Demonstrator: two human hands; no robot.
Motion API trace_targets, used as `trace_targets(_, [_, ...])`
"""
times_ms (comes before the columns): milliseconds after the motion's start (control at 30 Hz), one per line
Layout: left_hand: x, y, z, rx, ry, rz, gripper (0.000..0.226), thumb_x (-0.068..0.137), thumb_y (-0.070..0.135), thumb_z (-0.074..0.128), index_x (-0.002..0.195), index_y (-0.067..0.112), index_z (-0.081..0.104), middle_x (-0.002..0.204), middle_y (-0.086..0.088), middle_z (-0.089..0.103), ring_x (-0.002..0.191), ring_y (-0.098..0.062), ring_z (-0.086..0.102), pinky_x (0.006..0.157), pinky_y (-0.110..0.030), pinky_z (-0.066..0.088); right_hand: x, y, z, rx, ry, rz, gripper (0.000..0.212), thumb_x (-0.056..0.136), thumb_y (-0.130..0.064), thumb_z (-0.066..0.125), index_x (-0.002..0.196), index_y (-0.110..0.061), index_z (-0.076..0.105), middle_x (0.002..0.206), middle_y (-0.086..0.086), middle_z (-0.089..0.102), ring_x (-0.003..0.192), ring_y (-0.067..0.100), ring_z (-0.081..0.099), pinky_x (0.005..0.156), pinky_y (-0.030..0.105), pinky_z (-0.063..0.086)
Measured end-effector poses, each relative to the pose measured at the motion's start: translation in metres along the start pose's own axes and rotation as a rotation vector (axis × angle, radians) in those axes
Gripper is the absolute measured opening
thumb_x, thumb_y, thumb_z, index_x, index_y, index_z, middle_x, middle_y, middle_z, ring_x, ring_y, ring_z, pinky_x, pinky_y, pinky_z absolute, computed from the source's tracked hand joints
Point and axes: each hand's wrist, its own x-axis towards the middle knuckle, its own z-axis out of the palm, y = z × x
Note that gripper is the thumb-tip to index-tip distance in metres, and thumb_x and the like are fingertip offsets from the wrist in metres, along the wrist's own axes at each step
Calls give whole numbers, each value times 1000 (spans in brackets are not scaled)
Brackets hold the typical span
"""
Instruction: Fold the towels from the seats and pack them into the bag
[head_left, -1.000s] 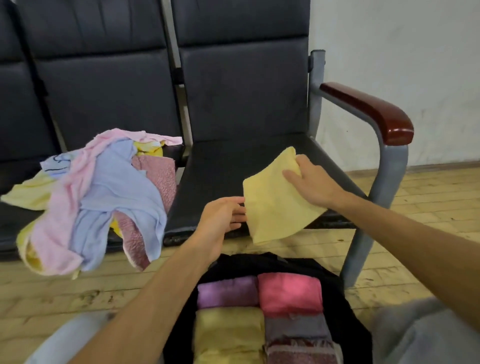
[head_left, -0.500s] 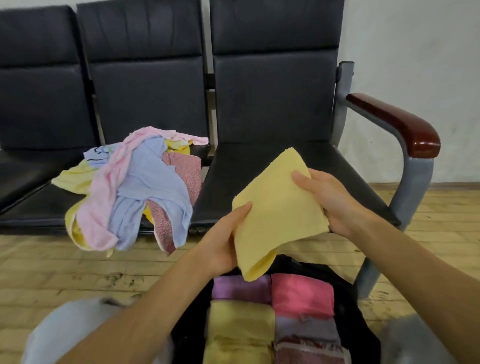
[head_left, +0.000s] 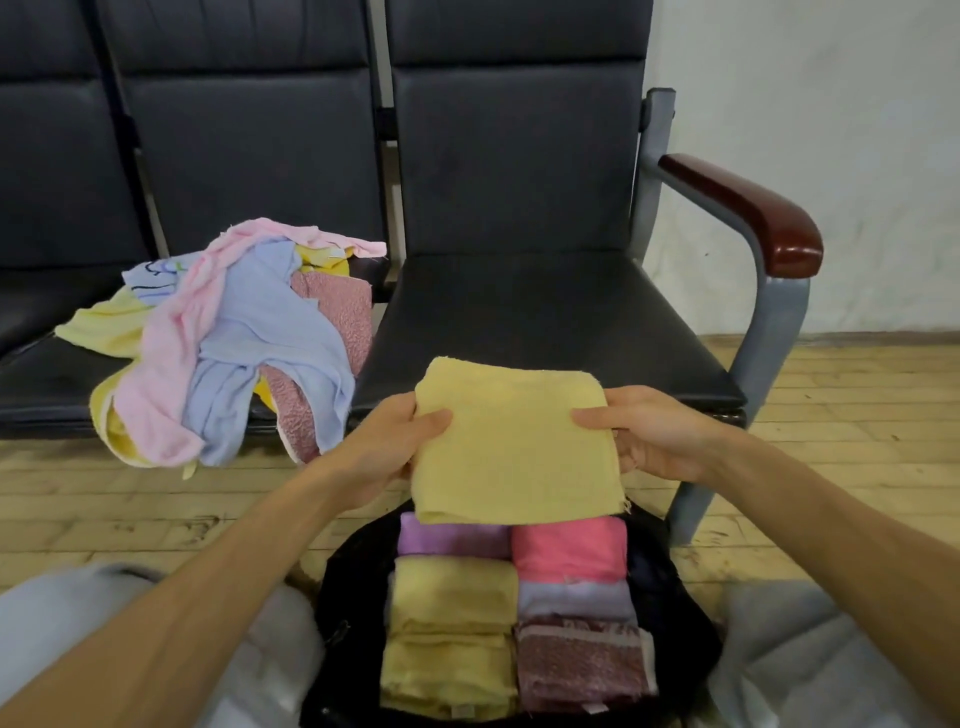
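Yellow towel (head_left: 514, 447), folded to a flat rectangle, is held level in the air above the far end of the black bag (head_left: 670, 587) and in front of the right-hand seat (head_left: 545, 322). Our left hand (head_left: 384, 447) grips its left edge and our right hand (head_left: 654, 431) its right edge, with thumbs on top and fingers clamped on the cloth from beneath. We note folded towels (head_left: 452, 623) packed in two rows inside the bag. A loose pile of unfolded towels (head_left: 234, 338) lies on the middle seat (head_left: 47, 384), hanging over its front edge.
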Motion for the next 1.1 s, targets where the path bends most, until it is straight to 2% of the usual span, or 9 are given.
trace_targets(200, [3,1,-4,-178,15,-11,27,102,18,45,126,15,57,116,-1,69,108,-18,65,84,-32,53,3,1,-6,291,-60,-70,29,97,-6,51,125,-7,61,119,15,69,91,22,73,81,33,57])
trace_targets(400, [7,2,-10,-387,-44,17,33,100,10,47,127,27,57,119,-3,69,102,-25,67,86,-47,56,12,4,-7,376,-108,-172,43,92,-7,54,134,-18,55,127,11,66,114,32,61,78,35,58])
trace_targets(533, [6,4,-13,-394,-57,15,24,99,10,44,104,21,65,86,-6,67,69,-17,66,55,-31,57,11,-2,-8,431,-73,-230,33,97,1,42,114,-10,69,108,15,68,93,26,65,70,32,59])
trace_targets(700, [1,5,-14,-452,-91,-47,26,94,19,35,77,14,55,73,-3,52,62,-17,54,53,-27,46,9,0,-6,412,-70,-152,40,98,-31,38,73,-11,63,77,5,59,66,20,60,58,31,53])
trace_targets(767, [1,5,-11,-350,-172,-41,29,95,28,44,72,16,57,71,1,50,63,-14,50,53,-26,42,12,3,-7,319,-67,-123,34,90,-43,57,78,-11,62,80,6,56,73,22,59,63,32,54])
trace_targets(833, [2,3,-7,-268,-186,-21,5,87,20,63,83,18,63,80,-1,57,69,-13,57,59,-28,46,15,7,-7,257,-95,-103,22,80,-30,71,85,-11,61,82,5,56,73,18,59,61,27,54])
trace_targets(933, [11,-9,-10,-245,-98,-46,47,77,-4,70,119,16,60,108,-6,66,92,-21,67,77,-35,55,17,10,-7,260,-88,-42,32,78,6,68,107,-5,63,97,9,68,85,19,69,68,26,59])
trace_targets(1000, [9,-14,-9,-208,-72,-75,49,79,-7,71,124,8,59,115,-11,69,100,-23,69,84,-34,57,18,11,-4,182,-88,12,40,78,10,67,117,0,64,112,11,71,102,22,69,82,29,58])
trace_targets(1100, [7,-25,-6,-137,-29,-125,29,86,-2,66,114,-6,62,96,-11,73,82,-15,72,65,-24,57,23,19,3,48,-8,60,34,86,2,66,119,3,64,117,12,70,106,22,67,88,30,55])
